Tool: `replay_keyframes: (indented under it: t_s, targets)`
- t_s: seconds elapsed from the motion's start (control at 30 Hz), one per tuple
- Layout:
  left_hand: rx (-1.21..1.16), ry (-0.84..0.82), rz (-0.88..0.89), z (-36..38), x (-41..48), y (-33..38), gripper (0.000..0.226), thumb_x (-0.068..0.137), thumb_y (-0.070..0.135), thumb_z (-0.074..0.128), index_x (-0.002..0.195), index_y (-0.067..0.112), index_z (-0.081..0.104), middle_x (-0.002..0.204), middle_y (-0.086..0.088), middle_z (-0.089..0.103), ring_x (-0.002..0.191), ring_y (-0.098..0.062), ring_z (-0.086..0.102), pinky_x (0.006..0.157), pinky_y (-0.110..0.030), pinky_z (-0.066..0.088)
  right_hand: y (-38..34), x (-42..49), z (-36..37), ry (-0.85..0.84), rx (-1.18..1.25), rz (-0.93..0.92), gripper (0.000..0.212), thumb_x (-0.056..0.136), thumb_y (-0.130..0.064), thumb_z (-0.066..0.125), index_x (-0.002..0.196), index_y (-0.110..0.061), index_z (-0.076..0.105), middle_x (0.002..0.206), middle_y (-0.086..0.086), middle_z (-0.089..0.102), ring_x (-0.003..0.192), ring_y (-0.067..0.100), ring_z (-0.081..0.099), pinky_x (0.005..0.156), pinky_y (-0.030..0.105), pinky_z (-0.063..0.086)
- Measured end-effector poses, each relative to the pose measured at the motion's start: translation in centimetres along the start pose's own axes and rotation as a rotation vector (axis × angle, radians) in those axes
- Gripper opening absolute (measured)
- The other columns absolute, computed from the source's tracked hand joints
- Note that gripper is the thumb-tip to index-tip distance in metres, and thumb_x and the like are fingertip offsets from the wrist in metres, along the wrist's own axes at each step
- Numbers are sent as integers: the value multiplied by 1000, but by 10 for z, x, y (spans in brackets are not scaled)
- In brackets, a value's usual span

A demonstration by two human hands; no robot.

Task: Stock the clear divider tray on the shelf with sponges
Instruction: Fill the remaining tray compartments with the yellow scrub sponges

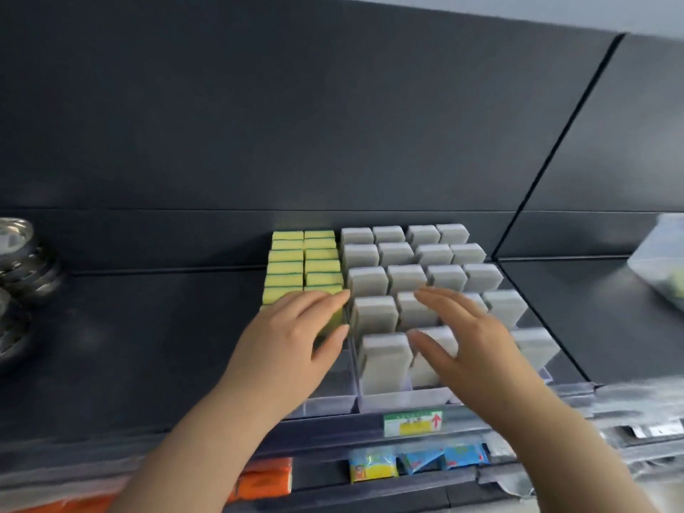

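Note:
A clear divider tray (403, 401) sits on the dark shelf. Its left lanes hold yellow-green sponges (296, 261) standing in two rows. The lanes to the right hold several grey sponges (407, 249) in rows. My left hand (292, 338) reaches in with fingers extended over the front yellow sponges, touching the nearest one. My right hand (462, 335) hovers open, fingers spread, over the front grey sponges. Whether it touches them is unclear.
Stacked metal bowls (18, 268) stand at the far left of the shelf. A clear plastic bag (662, 261) lies at the far right. A price tag (412, 423) hangs on the shelf edge; packaged goods (418, 462) fill the shelf below.

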State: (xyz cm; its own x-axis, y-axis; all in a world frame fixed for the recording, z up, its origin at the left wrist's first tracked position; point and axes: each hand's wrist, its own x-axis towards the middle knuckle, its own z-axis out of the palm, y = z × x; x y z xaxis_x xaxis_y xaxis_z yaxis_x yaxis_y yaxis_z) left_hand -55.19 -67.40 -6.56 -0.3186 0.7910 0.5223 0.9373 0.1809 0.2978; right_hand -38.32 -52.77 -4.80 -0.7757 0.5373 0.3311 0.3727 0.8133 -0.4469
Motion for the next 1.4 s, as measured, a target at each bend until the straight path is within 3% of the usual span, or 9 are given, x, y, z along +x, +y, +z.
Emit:
replay_keyframes:
  t_s: [0.13, 0.33, 0.43, 0.53, 0.6, 0.7, 0.9, 1.07, 1.4]
  targets:
    - [-54, -44, 89, 38, 1, 87, 42, 86, 35, 44, 121, 19, 61, 109, 6, 65, 99, -9, 56, 81, -24, 49, 53, -70, -48, 27, 25, 143, 45, 85, -30, 63, 128, -28, 51, 125, -24, 42, 115, -3, 42, 95, 14, 31]
    - [-189, -184, 154, 105, -20, 214, 42, 82, 37, 44, 116, 22, 63, 101, 9, 67, 89, -9, 60, 71, -21, 50, 151, -197, -93, 89, 31, 428, 41, 82, -17, 68, 121, -19, 58, 114, -14, 52, 106, 13, 54, 85, 10, 35]
    - [-189, -288, 171, 135, -34, 261, 43, 80, 38, 42, 113, 24, 65, 97, 12, 67, 84, -8, 63, 63, -19, 51, 180, -256, -108, 76, 11, 542, 42, 83, -22, 67, 124, -21, 56, 109, -16, 51, 95, 6, 49, 84, 18, 35]
    - [-178, -366, 203, 159, -47, 299, 43, 77, 40, 40, 108, 27, 68, 92, 15, 68, 79, -6, 65, 59, -17, 49, 199, -304, -121, 44, 6, 647, 42, 84, -27, 65, 125, -26, 54, 110, -17, 49, 97, 8, 52, 87, 21, 40]
    - [-139, -405, 207, 169, -52, 319, 45, 78, 42, 38, 111, 29, 67, 97, 14, 68, 85, -6, 65, 63, -18, 50, 209, -328, -128, 58, 9, 703, 42, 84, -29, 66, 124, -28, 55, 110, -17, 50, 105, 13, 56, 94, 27, 44]
    - [-116, -504, 223, 188, -51, 338, 58, 83, 47, 25, 135, 31, 45, 129, 12, 53, 118, -12, 50, 89, -28, 46, 223, -349, -139, 84, 11, 745, 41, 84, -31, 65, 124, -26, 55, 110, -17, 49, 109, 13, 56, 97, 27, 43]
    - [-160, -514, 291, 228, -24, 372, 47, 94, 39, 37, 139, 28, 40, 127, 10, 53, 117, -14, 49, 90, -30, 43, 264, -355, -169, 62, 9, 783, 45, 87, -36, 60, 129, -31, 47, 114, -18, 46, 109, 9, 51, 95, 23, 40]
    - [-148, -481, 340, 279, 22, 407, 45, 78, 39, 38, 108, 22, 68, 89, 10, 69, 76, -12, 66, 57, -24, 53, 323, -341, -205, 98, -11, 783, 44, 87, -35, 60, 129, -35, 46, 111, -21, 43, 101, 2, 46, 90, 19, 37]
    - [-333, -220, 446, 346, 179, 511, 42, 84, 32, 42, 116, 15, 64, 98, 4, 67, 89, -14, 62, 66, -26, 54, 470, -278, -302, 156, -46, 749, 47, 87, -37, 59, 130, -40, 42, 119, -26, 40, 109, -2, 45, 100, 22, 39]
